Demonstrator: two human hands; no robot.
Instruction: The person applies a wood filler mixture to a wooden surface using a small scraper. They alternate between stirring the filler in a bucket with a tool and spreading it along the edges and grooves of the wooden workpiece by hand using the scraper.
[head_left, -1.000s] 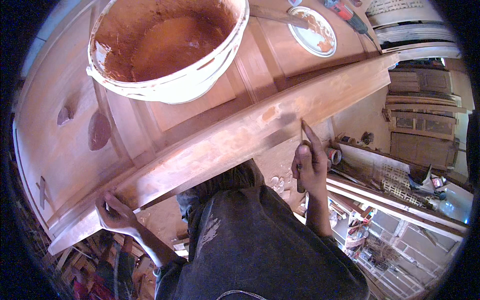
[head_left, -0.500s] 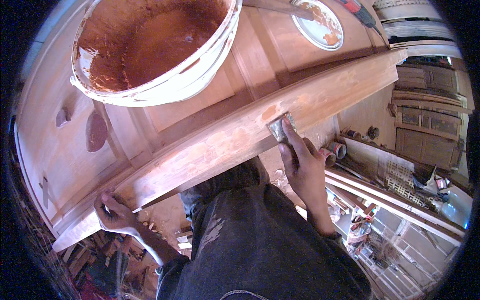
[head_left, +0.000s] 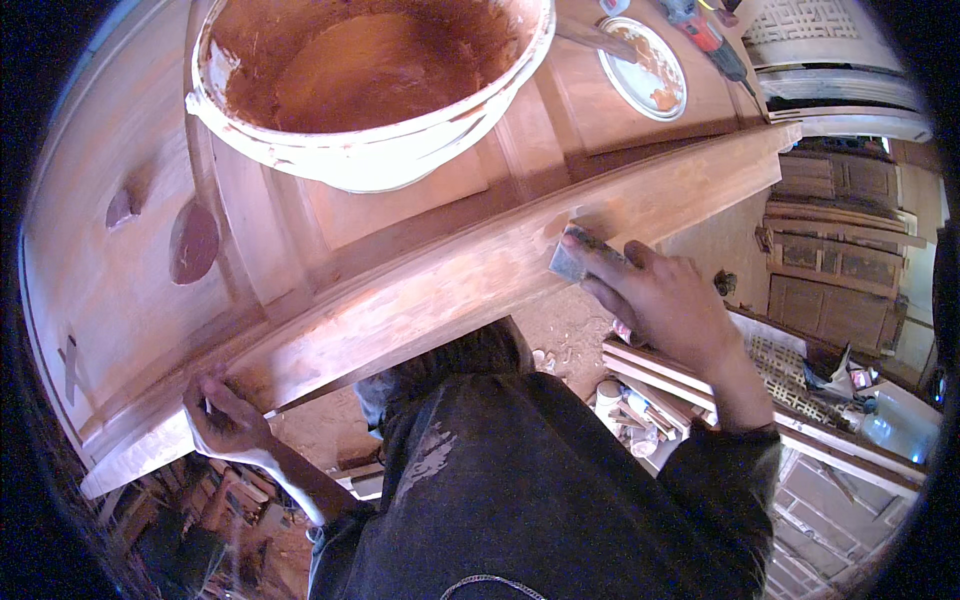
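Right hand (head_left: 665,295): fingers press flat on a small grey scraper blade (head_left: 570,258), closed on it from above, so the blade lies flush against the wood.
Scraper blade: sits on the near edge face of the wooden door panel (head_left: 420,290), right of the middle, under the fingertips and just beyond the knuckles; only its left part shows clear of the grip.
Left hand (head_left: 222,418): curled round the panel's near left corner, fingers hooked over the edge, seemingly to steady the piece; I cannot tell whether it holds anything small.
Door panel: lies flat like a bench top, its long edge facing the person, patched with reddish filler.
White bucket (head_left: 400,160): stands on the panel at the far side, full of red-brown paste, well apart from both hands.
White plate (head_left: 645,70): far right on the panel, smeared with the same paste, within reach of the right hand.
Power tool (head_left: 710,35): lies just beyond the plate.
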